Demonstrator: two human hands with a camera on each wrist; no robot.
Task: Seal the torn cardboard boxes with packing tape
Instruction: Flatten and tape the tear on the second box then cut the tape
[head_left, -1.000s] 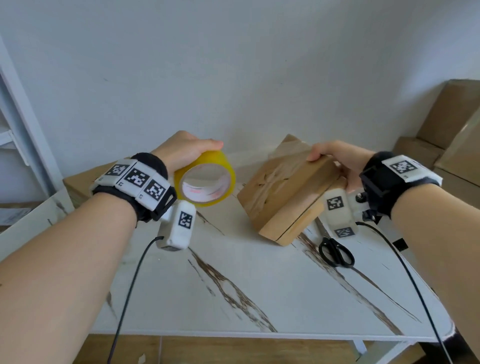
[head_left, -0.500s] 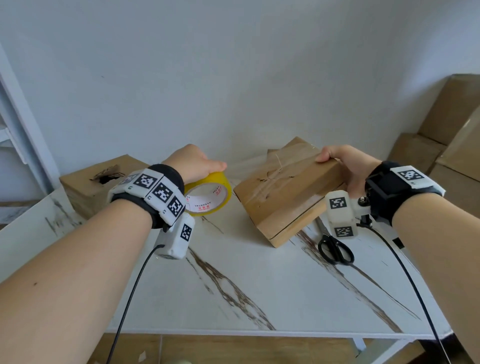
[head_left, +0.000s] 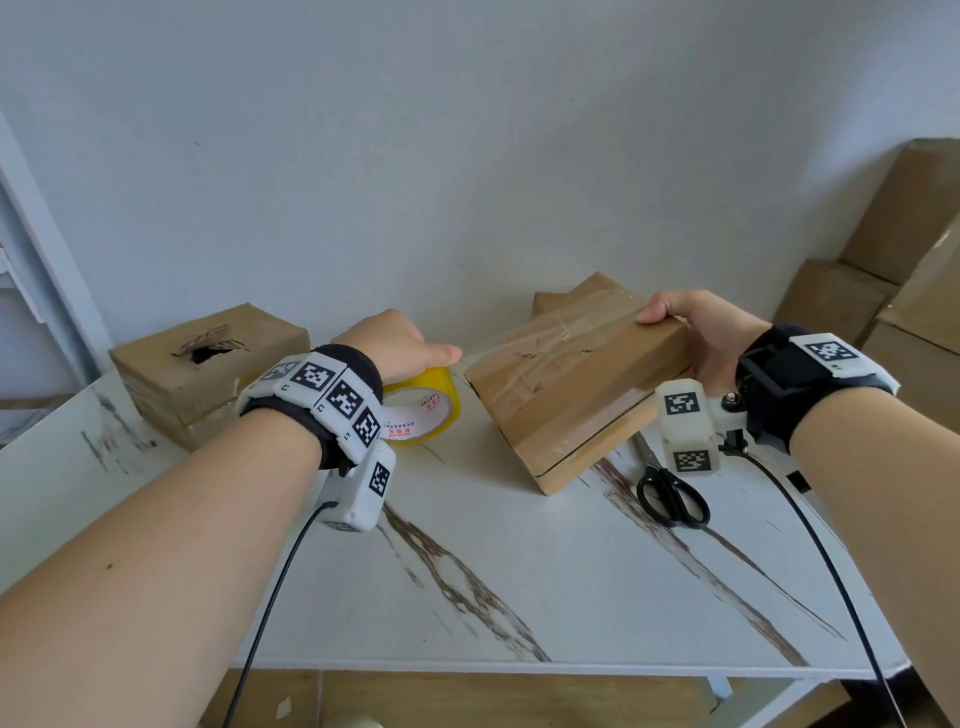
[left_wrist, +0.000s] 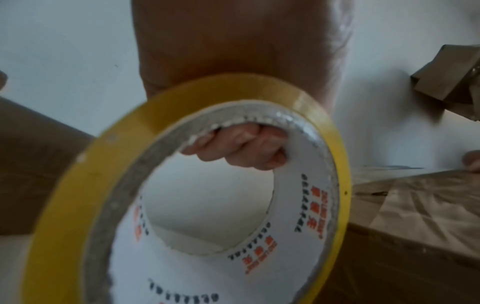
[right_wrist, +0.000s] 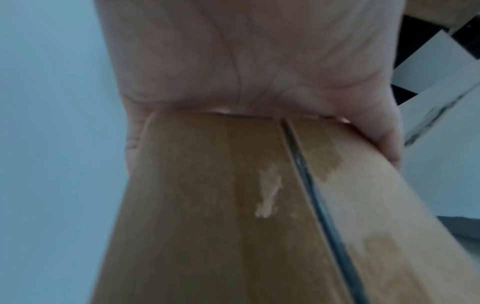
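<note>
My left hand (head_left: 400, 348) grips a yellow roll of packing tape (head_left: 423, 410) low over the table, fingers (left_wrist: 241, 146) curled through its white core (left_wrist: 207, 226). My right hand (head_left: 696, 332) holds the far right end of a flat cardboard box (head_left: 566, 384), tilted, its near corner on the table; clear tape crosses its torn top. In the right wrist view my palm (right_wrist: 246, 72) presses the box's end (right_wrist: 221, 205). A second box (head_left: 208, 364) with a torn hole on top stands at the back left.
Black scissors (head_left: 672, 499) lie on the white marbled table (head_left: 519, 587), right of the tilted box. Another box corner (head_left: 576, 296) shows behind it. Stacked cartons (head_left: 893, 291) stand at the far right, and a pale frame (head_left: 36, 270) rises on the left.
My left hand has lowered the tape roll toward the table and to the left. My right hand has tipped the flat box down flatter and shifted it right.
</note>
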